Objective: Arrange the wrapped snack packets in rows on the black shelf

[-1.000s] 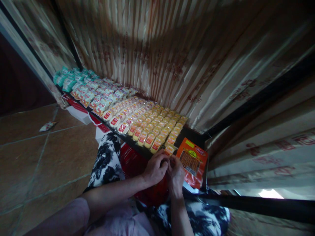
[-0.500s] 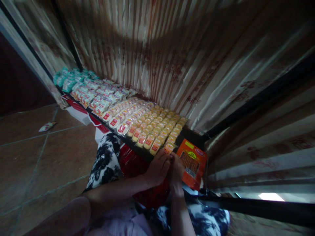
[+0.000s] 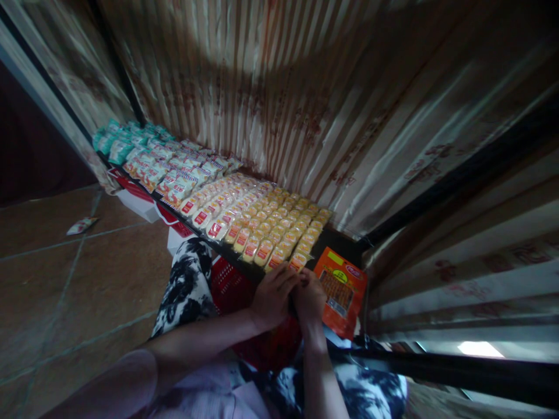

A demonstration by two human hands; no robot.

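Observation:
My left hand and my right hand meet at the front edge of a long dark shelf. Between their fingertips is a yellow wrapped snack cake, at the near end of the rightmost row. Both hands have their fingers curled in on its near end; the exact grip is partly hidden. More yellow packets lie in overlapping rows just beyond. Whitish packets with red labels continue the rows to the left. Close by my right hand lies an orange bag with a picture of brown sticks.
Farther left on the shelf are white-and-red bags and teal bags. A pleated curtain hangs behind. Below the shelf sit a red basket and white boxes. A small packet lies on the tiled floor.
Both hands have shifted very slightly, staying at the near end of the rightmost row. The front yellow packet now lies a little farther up the row, showing more of its label.

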